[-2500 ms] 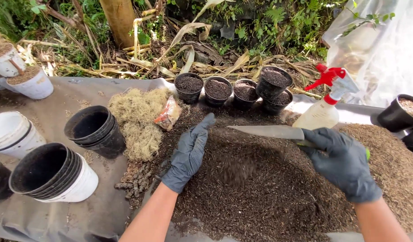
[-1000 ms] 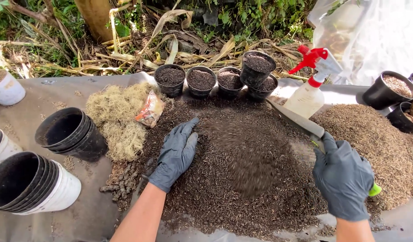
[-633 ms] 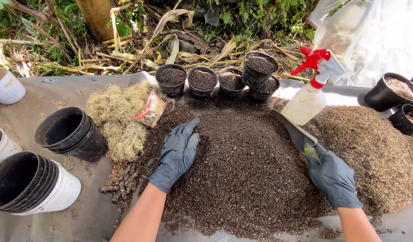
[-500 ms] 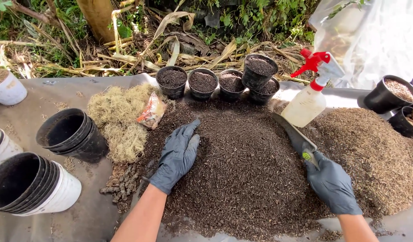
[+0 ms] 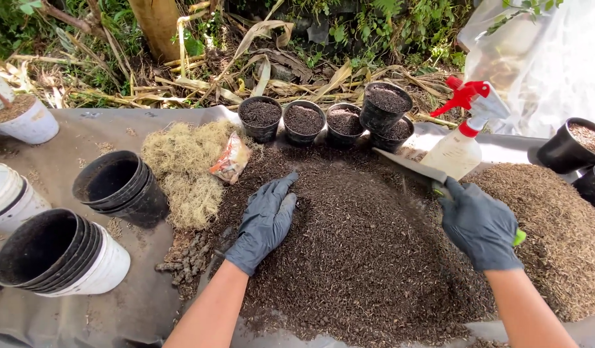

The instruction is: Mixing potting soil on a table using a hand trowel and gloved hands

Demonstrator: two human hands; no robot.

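While the gloved left hand [image 5: 266, 222] lies open, flat on the dark potting-mix heap [image 5: 349, 251], the right hand [image 5: 481, 225] grips a green-handled metal trowel [image 5: 410, 169] over it; behind the heap, small black pots [image 5: 304, 120] stand filled, while stacked pots [image 5: 120, 187] left of it remain empty.

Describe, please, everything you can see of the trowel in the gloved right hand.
The trowel has a narrow, pointed, grey metal blade and a green handle whose end shows below the right hand. That dark-gloved hand grips it, blade angled up and left, its tip near the filled black pots, above the dark soil heap.
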